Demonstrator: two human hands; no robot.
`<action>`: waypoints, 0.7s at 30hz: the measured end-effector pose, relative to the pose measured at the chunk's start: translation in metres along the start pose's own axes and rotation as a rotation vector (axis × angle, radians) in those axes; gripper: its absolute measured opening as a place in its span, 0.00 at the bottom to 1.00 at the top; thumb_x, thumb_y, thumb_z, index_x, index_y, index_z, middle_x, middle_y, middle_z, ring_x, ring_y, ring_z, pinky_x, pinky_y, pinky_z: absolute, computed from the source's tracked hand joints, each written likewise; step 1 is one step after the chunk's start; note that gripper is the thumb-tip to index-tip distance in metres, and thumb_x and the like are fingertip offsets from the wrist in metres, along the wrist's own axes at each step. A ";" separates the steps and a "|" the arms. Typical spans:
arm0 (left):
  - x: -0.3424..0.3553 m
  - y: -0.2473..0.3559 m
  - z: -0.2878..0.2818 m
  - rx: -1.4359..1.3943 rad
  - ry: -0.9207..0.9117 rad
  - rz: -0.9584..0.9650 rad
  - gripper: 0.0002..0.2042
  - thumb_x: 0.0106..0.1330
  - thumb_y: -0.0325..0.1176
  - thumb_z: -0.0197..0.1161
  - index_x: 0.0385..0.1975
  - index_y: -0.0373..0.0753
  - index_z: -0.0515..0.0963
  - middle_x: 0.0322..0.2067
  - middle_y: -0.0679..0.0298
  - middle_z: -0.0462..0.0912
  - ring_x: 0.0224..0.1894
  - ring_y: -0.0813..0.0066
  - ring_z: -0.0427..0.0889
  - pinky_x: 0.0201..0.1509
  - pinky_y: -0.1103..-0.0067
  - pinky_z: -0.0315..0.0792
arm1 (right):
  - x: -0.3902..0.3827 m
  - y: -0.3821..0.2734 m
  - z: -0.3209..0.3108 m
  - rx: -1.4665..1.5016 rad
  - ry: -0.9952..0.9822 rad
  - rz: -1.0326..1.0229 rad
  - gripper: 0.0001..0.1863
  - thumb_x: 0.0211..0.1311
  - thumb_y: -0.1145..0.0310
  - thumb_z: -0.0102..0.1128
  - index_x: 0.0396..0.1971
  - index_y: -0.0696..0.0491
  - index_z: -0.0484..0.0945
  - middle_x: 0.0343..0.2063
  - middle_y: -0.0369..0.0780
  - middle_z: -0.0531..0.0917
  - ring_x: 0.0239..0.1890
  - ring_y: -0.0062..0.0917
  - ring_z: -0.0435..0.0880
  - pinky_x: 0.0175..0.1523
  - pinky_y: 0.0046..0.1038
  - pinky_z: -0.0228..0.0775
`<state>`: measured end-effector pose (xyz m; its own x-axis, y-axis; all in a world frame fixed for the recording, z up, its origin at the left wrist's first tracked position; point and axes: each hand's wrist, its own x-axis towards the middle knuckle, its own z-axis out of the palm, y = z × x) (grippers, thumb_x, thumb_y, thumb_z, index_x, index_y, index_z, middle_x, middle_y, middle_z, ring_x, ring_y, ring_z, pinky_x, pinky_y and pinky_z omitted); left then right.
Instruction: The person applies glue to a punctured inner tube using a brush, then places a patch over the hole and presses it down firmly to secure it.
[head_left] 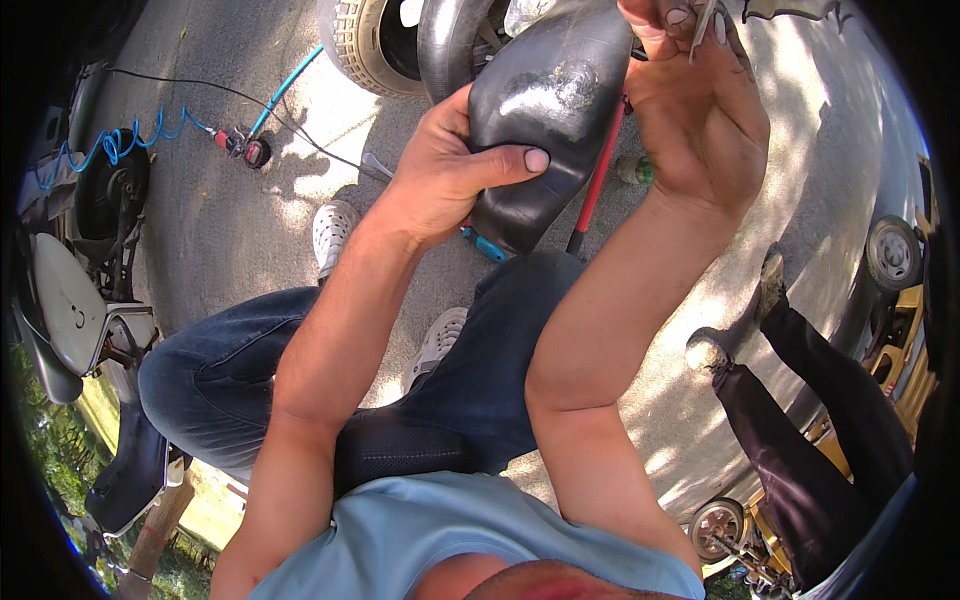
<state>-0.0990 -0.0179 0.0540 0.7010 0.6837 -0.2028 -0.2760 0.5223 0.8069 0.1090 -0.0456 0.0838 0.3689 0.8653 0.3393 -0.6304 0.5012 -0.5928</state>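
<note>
Your left hand (pixel 450 170) grips the black inner tube (pixel 560 120), thumb on top, held above the pavement (pixel 230 210) near the tire (pixel 360 45); your right hand (pixel 705 125) is curled beside it, can't tell on what. Looks like surface work around the scuffed spot (pixel 572 88); next move calls for a steady tube. No readable writing.

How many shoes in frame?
4. White shoe left of the wearer's left forearm; second white shoe between the forearms; pale shoe and another shoe on the person in dark trousers at right. Others could be hidden.
</note>
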 end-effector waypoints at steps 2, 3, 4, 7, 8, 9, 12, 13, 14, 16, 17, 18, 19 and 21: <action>0.001 -0.002 -0.001 0.002 -0.014 -0.010 0.23 0.57 0.20 0.73 0.54 0.36 0.77 0.45 0.64 0.87 0.46 0.79 0.85 0.55 0.78 0.78 | -0.004 -0.004 0.007 0.056 0.054 0.017 0.16 0.70 0.74 0.56 0.55 0.65 0.75 0.46 0.46 0.86 0.49 0.40 0.85 0.62 0.40 0.71; 0.001 -0.002 0.000 -0.015 -0.017 -0.016 0.23 0.57 0.19 0.73 0.54 0.36 0.77 0.45 0.64 0.87 0.46 0.78 0.85 0.55 0.78 0.79 | -0.005 -0.005 0.011 0.086 0.081 0.027 0.16 0.71 0.75 0.56 0.55 0.65 0.75 0.46 0.46 0.86 0.49 0.40 0.86 0.62 0.41 0.70; 0.001 -0.001 0.001 -0.033 -0.020 -0.022 0.23 0.57 0.19 0.72 0.54 0.36 0.78 0.45 0.64 0.87 0.46 0.78 0.85 0.55 0.77 0.79 | -0.004 -0.004 0.015 0.085 0.131 0.026 0.13 0.70 0.76 0.57 0.51 0.64 0.77 0.44 0.44 0.86 0.45 0.33 0.86 0.59 0.35 0.73; 0.001 0.001 0.000 -0.055 -0.001 -0.045 0.23 0.56 0.18 0.72 0.53 0.36 0.78 0.44 0.64 0.87 0.47 0.77 0.85 0.55 0.77 0.79 | -0.002 -0.012 -0.009 0.027 0.000 0.194 0.12 0.75 0.71 0.49 0.50 0.59 0.76 0.43 0.42 0.80 0.62 0.36 0.75 0.67 0.47 0.59; 0.002 0.001 -0.001 -0.058 -0.003 -0.054 0.23 0.56 0.18 0.72 0.53 0.36 0.78 0.44 0.64 0.87 0.47 0.77 0.85 0.55 0.77 0.79 | -0.002 -0.012 -0.007 0.040 -0.003 0.193 0.12 0.75 0.71 0.49 0.50 0.59 0.76 0.42 0.42 0.80 0.60 0.35 0.75 0.66 0.45 0.59; 0.003 0.002 -0.003 -0.061 -0.005 -0.062 0.23 0.56 0.18 0.72 0.53 0.36 0.78 0.44 0.64 0.87 0.47 0.77 0.85 0.55 0.77 0.79 | -0.003 -0.012 -0.005 0.052 -0.006 0.192 0.12 0.75 0.71 0.49 0.50 0.59 0.76 0.41 0.41 0.79 0.58 0.34 0.75 0.65 0.43 0.60; 0.004 0.005 -0.004 -0.057 0.008 -0.069 0.23 0.55 0.18 0.72 0.53 0.36 0.78 0.45 0.64 0.87 0.47 0.77 0.85 0.56 0.76 0.79 | 0.000 -0.008 -0.004 0.064 -0.038 0.167 0.11 0.74 0.72 0.51 0.51 0.59 0.75 0.40 0.41 0.79 0.52 0.31 0.76 0.63 0.38 0.61; 0.003 0.006 -0.004 -0.058 0.014 -0.070 0.23 0.55 0.18 0.72 0.53 0.36 0.78 0.45 0.64 0.87 0.47 0.77 0.85 0.56 0.76 0.79 | 0.002 -0.006 -0.004 0.063 -0.052 0.155 0.11 0.74 0.72 0.51 0.51 0.59 0.75 0.40 0.41 0.80 0.50 0.30 0.76 0.62 0.37 0.62; 0.003 0.005 -0.006 -0.056 0.019 -0.073 0.24 0.56 0.18 0.72 0.54 0.36 0.78 0.45 0.64 0.87 0.47 0.76 0.85 0.57 0.75 0.78 | 0.003 -0.002 0.000 0.038 -0.043 0.120 0.11 0.74 0.73 0.52 0.50 0.59 0.75 0.40 0.41 0.80 0.46 0.28 0.74 0.60 0.33 0.62; 0.003 0.006 -0.007 -0.069 0.011 -0.067 0.24 0.56 0.18 0.72 0.54 0.36 0.78 0.45 0.63 0.87 0.47 0.76 0.85 0.57 0.75 0.78 | 0.004 -0.002 0.001 0.070 -0.064 0.150 0.11 0.74 0.73 0.53 0.51 0.59 0.75 0.40 0.41 0.80 0.46 0.28 0.74 0.61 0.34 0.62; 0.003 0.006 -0.007 -0.077 0.007 -0.067 0.24 0.56 0.18 0.72 0.55 0.36 0.78 0.45 0.63 0.87 0.47 0.77 0.85 0.57 0.75 0.78 | 0.003 -0.003 0.002 0.084 -0.072 0.167 0.12 0.74 0.73 0.53 0.52 0.59 0.75 0.40 0.41 0.80 0.47 0.28 0.75 0.61 0.34 0.62; 0.002 0.005 -0.007 -0.093 -0.002 -0.066 0.25 0.56 0.17 0.72 0.55 0.36 0.78 0.45 0.63 0.87 0.47 0.76 0.85 0.57 0.75 0.78 | 0.002 -0.003 0.001 0.076 -0.061 0.156 0.12 0.74 0.73 0.53 0.52 0.59 0.75 0.41 0.41 0.80 0.47 0.29 0.75 0.62 0.35 0.62; 0.004 0.005 -0.007 -0.092 -0.010 -0.064 0.25 0.56 0.17 0.72 0.55 0.36 0.78 0.45 0.63 0.87 0.47 0.76 0.86 0.57 0.75 0.79 | 0.002 -0.003 0.000 0.067 -0.049 0.146 0.12 0.74 0.73 0.53 0.53 0.59 0.75 0.41 0.41 0.80 0.48 0.29 0.75 0.62 0.35 0.62; 0.003 0.005 -0.008 -0.091 -0.016 -0.063 0.24 0.56 0.17 0.71 0.55 0.36 0.78 0.45 0.63 0.88 0.47 0.76 0.86 0.56 0.75 0.79 | 0.000 -0.001 0.002 0.061 -0.039 0.143 0.13 0.74 0.72 0.53 0.54 0.59 0.75 0.42 0.41 0.80 0.49 0.30 0.76 0.63 0.37 0.61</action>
<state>-0.1034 -0.0088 0.0525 0.7292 0.6403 -0.2414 -0.2896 0.6084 0.7389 0.1086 -0.0457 0.0856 0.2466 0.9267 0.2836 -0.7152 0.3715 -0.5919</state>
